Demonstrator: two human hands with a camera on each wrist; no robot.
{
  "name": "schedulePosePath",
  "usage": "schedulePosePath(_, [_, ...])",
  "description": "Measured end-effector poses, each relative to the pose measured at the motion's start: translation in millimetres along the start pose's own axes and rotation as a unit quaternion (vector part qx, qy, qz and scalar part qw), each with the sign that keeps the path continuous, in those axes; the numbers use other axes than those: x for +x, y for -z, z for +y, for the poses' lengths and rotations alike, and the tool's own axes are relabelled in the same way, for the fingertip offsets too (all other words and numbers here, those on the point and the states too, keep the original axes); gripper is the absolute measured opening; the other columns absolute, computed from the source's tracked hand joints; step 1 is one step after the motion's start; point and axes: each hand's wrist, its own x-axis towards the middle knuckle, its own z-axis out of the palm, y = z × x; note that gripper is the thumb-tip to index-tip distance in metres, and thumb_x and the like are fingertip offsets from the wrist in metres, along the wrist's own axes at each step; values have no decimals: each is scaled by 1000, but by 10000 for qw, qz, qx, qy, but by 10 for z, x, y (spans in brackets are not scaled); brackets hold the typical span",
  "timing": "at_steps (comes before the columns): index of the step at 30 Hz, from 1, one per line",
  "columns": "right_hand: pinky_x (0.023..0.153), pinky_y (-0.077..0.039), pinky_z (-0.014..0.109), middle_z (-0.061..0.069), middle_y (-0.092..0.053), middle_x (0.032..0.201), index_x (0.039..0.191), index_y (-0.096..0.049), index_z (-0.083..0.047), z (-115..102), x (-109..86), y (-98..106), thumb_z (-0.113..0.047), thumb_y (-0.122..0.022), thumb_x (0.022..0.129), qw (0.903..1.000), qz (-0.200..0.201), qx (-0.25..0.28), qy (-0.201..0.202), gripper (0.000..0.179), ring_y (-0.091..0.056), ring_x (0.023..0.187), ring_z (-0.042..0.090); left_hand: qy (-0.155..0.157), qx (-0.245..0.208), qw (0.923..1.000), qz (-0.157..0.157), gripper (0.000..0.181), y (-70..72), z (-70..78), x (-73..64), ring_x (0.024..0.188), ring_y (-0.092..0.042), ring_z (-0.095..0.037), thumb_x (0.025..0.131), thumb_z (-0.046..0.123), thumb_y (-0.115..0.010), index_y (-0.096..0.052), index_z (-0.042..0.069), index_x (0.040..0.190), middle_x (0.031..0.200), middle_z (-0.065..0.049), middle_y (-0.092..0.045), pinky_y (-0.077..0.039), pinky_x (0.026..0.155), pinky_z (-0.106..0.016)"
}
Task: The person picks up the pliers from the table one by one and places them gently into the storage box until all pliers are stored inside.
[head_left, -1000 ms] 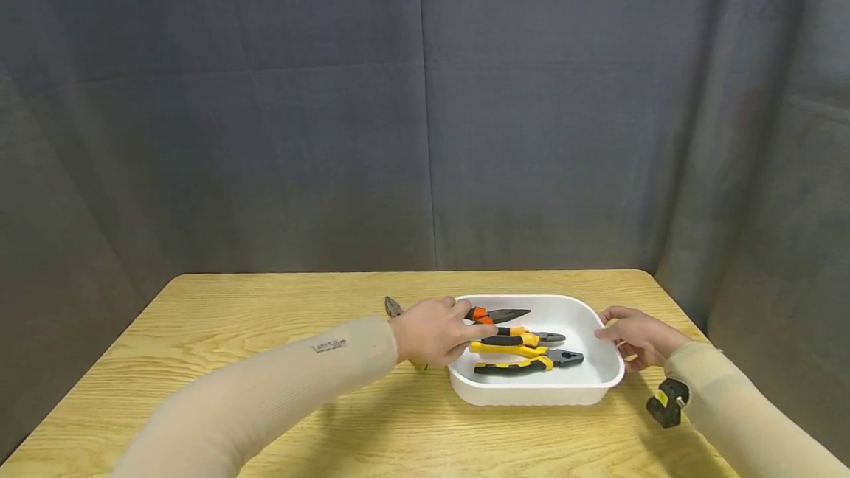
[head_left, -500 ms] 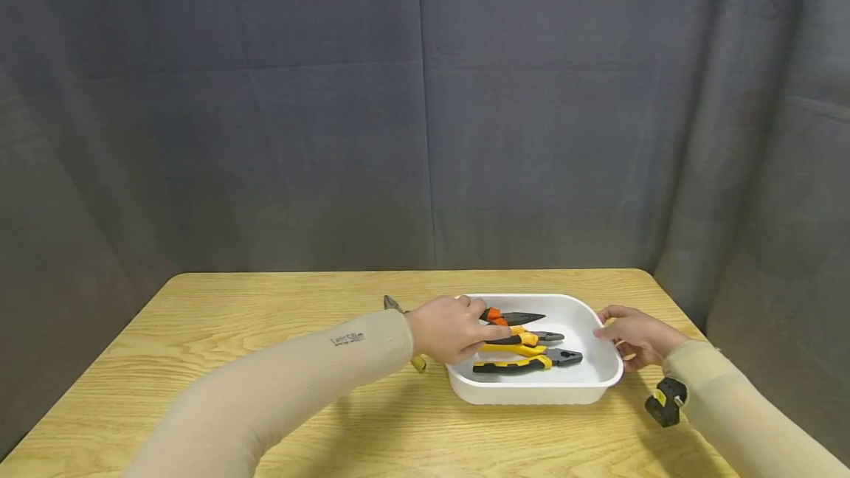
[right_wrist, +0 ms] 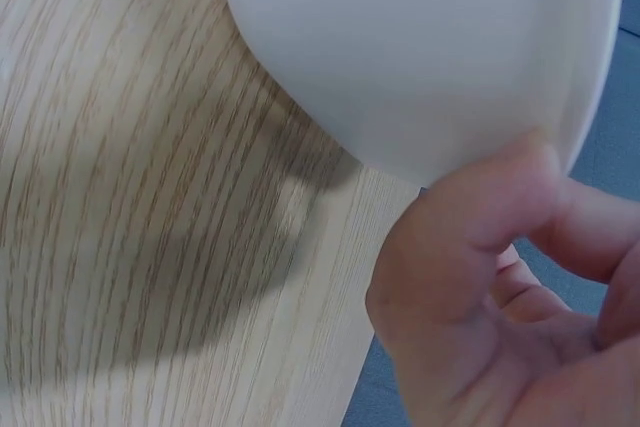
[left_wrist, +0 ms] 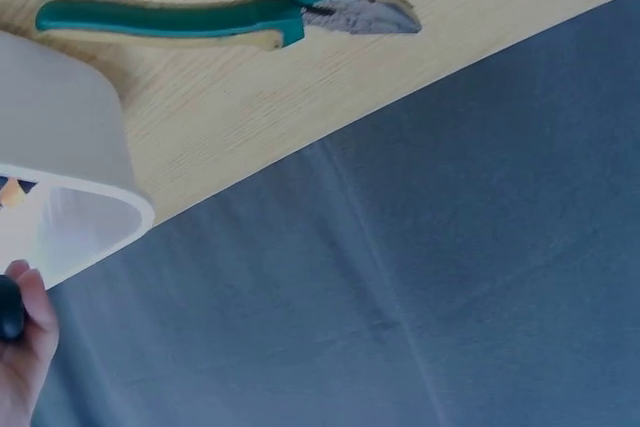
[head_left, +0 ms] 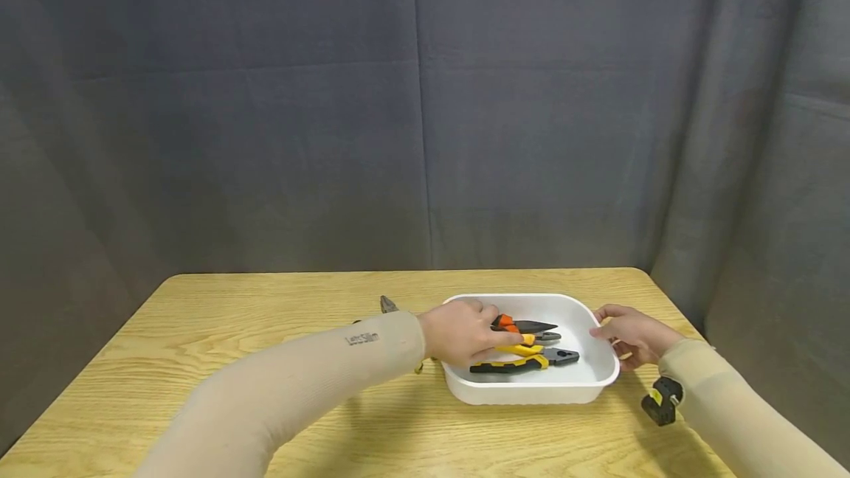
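A white tray (head_left: 524,394) stands on the wooden table. My left hand (head_left: 460,332) reaches over its left rim and grips the handles of orange-and-black long-nose pliers (head_left: 536,327), whose dark pointed nose faces right. In the left wrist view, my fingers (left_wrist: 40,322) curl round a black handle end. Beneath and in front of them in the tray lie yellow-and-black combination pliers (head_left: 511,366) and another yellow-handled pair (head_left: 548,336), partly covered by the hand. My right hand (head_left: 634,339) pinches the tray's right rim, thumb on the wall in the right wrist view.
Diagonal cutters (left_wrist: 180,19) with teal-and-cream handles lie on the table left of the tray, mostly hidden by my left arm in the head view. A grey curtain (head_left: 332,168) hangs behind the table (head_left: 265,293).
My left hand has moved rightward, deeper over the tray, carrying the long-nose pliers to the right, so they now cover part of the yellow pair. My right hand stays on the rim.
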Motion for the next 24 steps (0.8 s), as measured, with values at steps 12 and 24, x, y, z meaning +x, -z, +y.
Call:
schedulePosePath(12, [56,-45,28,9,-53,82,112,-41,2,-4,-32,-42,-5,-51,95,9999,-9,108,35,21,-53,65,20,8,-168,9994,-299,41,25,95,167,70,-46,-11,102,34,-45,-44,36,143,103,-3,-56,-43,62,-23])
schedulePosePath(24, [56,-45,28,9,-52,82,113,-40,2,-38,-44,-86,-5,-51,95,10000,31,51,9,21,-53,66,20,98,-176,9961,-855,44,-50,232,347,71,-45,-11,102,30,-41,-38,41,145,103,-1,-52,-41,62,-22])
